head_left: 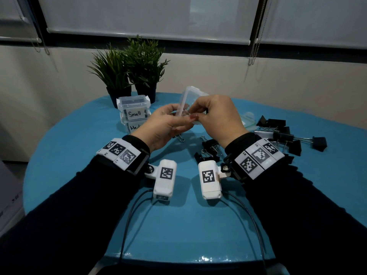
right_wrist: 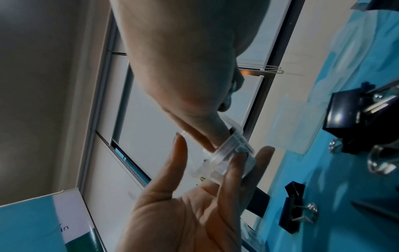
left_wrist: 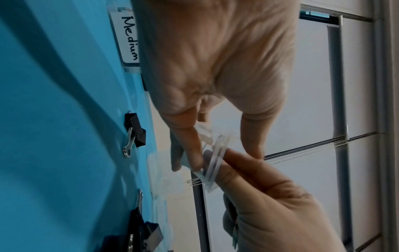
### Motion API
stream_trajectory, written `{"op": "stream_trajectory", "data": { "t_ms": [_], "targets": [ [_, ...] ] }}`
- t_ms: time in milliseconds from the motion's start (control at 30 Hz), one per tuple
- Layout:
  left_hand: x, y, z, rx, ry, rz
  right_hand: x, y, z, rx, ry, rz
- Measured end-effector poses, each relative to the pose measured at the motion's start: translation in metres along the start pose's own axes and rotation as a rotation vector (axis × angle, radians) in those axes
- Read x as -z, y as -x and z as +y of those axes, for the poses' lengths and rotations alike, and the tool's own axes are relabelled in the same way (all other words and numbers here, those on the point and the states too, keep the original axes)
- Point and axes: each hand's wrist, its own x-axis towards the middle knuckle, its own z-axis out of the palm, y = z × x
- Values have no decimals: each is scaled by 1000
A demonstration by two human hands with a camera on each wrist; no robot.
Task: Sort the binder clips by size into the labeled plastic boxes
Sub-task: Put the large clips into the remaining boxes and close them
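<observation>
**Two hands holding a clear box above the blue table**

Low in the head view, two black sleeves (head_left: 79,195) are reaching up toward the middle of the frame, each with a white camera at the wrist. Just past them, in the middle of the frame, the left hand (head_left: 164,126) and the right hand (head_left: 220,118) are meeting above the blue table (head_left: 178,225). Both are holding one small clear plastic box (head_left: 190,98), lifted up and tilted. The left hand is under and left of the box, with its fingers (right_wrist: 235,168) curling round the box's side. The right hand is on the box's right side, pinching its edge with thumb and finger. Something small is showing through the box, but it is too blurry to tell what.

Black binder clips (head_left: 210,149) are lying on the table under the right hand, and bigger binder clips (head_left: 286,135) are piling up at the right of the frame. A clear lid (head_left: 248,120) is lying near them.

Farther up, left of the hands, a closed box marked "Small" (head_left: 135,110) is sitting on top of a box marked "Medium" (left_wrist: 129,39). Behind those, two green plants (head_left: 131,68) are standing in black pots.
</observation>
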Motion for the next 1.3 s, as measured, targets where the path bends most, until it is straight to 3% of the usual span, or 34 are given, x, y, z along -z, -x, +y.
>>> {"op": "stream_trajectory", "data": {
  "t_ms": [200,333,733,1300],
  "targets": [
    [2,-1,-1,11,74,55,0,4,-7,72,13,-196],
    [7,-2,-1,27,137,51,1,7,-11,31,54,-277],
    [6,0,0,50,150,-18,9,13,-16,50,195,-344],
    [9,-3,-2,87,133,-12,2,5,-3,89,108,-471]
  ]
}}
